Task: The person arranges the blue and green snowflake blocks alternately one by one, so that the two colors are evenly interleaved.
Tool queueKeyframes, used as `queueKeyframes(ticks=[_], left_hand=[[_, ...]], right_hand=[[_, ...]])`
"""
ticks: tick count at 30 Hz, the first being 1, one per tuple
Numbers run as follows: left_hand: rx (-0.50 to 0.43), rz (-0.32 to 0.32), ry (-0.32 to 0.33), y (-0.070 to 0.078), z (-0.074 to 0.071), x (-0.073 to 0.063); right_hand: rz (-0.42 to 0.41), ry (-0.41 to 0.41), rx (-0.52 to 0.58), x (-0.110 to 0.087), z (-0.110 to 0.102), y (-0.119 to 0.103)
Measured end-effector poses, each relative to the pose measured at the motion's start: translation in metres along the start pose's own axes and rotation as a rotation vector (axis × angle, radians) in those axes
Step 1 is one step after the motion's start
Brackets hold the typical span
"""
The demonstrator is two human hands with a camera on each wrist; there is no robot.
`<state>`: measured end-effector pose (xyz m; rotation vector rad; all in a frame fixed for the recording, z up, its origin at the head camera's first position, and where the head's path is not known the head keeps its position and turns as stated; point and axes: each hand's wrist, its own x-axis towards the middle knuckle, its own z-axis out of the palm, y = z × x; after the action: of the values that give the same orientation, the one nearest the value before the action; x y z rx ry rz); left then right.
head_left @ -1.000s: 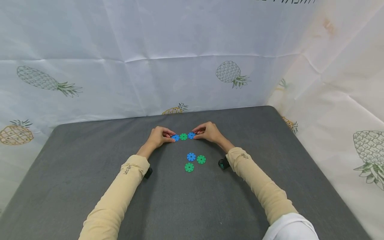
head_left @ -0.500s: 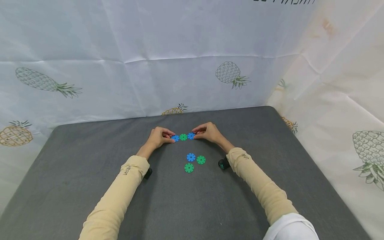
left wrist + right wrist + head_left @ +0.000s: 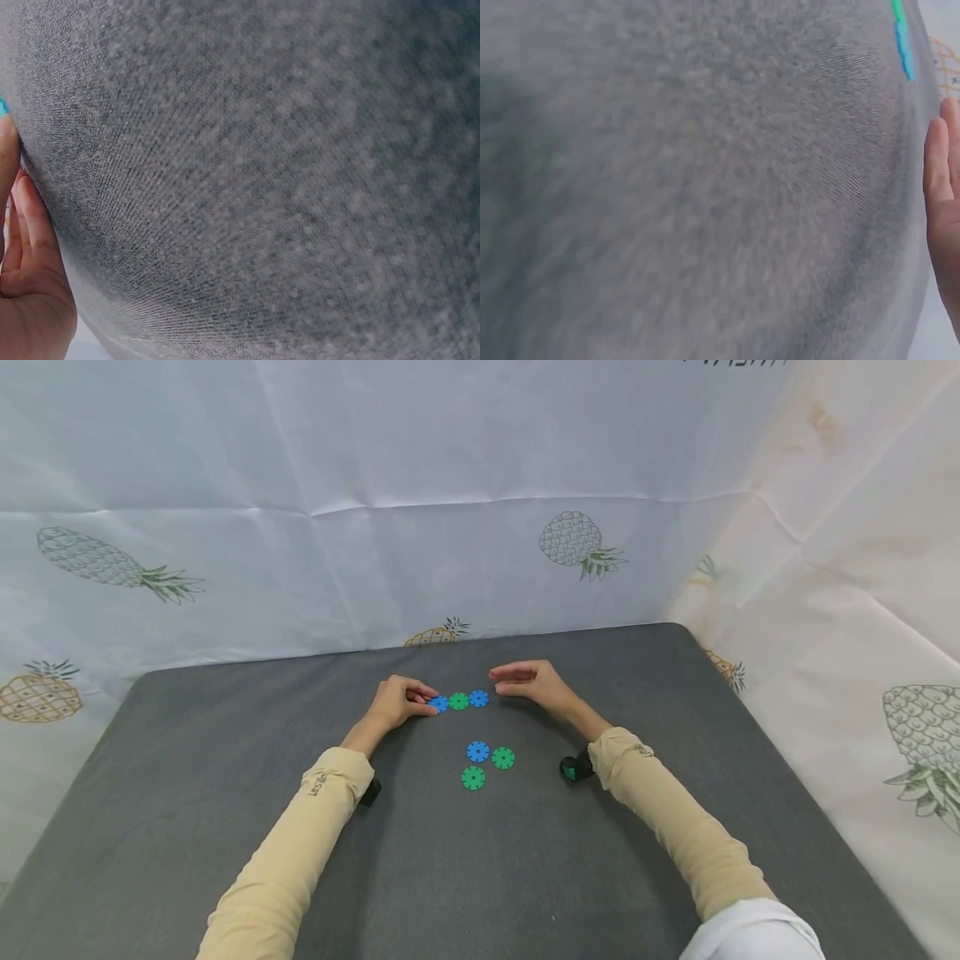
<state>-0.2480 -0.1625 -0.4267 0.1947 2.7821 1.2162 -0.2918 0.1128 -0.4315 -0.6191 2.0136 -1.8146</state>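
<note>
Three notched discs lie in a row on the grey table: a left blue disc (image 3: pixel 439 703), a green disc (image 3: pixel 458 701) in the middle and a right blue disc (image 3: pixel 478 698). My left hand (image 3: pixel 392 703) pinches the left blue disc at its outer edge between thumb and fingers. Just right of the row is my right hand (image 3: pixel 536 683), its fingers fairly straight and holding nothing, apart from the right blue disc. In the right wrist view, the row's green and blue edge shows beyond the right hand (image 3: pixel 943 202).
Nearer the person lie a loose blue disc (image 3: pixel 477 752) and two green ones, a right green disc (image 3: pixel 503 758) and a front green disc (image 3: pixel 473 777). The grey table (image 3: pixel 225 793) ends at a white pineapple-print cloth (image 3: pixel 465 560) behind and on the right.
My right hand has let go of the right blue disc and moved a little to the right. The left hand and the discs stay in place.
</note>
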Motion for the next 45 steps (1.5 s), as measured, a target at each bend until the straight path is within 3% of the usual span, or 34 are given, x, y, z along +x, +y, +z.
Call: queueKeyframes(ticks=[9,15,33,45], left_hand=[[-0.052,0.035,0.003,-0.002,-0.002,-0.002],[-0.006,-0.005,-0.002,0.000,0.002,-0.002],[0.002,0.011,-0.007,0.003,0.001,-0.005],[0.004,-0.011,-0.013,0.002,0.002,-0.002]], right_hand=[[-0.001,-0.023,-0.015,-0.024,-0.005,-0.008],[0.009,-0.025,0.015,-0.040,-0.004,-0.005],[0.043,-0.054,0.081,-0.071,0.008,-0.005],[0.074,-0.156,0.113,-0.087,0.018,-0.004]])
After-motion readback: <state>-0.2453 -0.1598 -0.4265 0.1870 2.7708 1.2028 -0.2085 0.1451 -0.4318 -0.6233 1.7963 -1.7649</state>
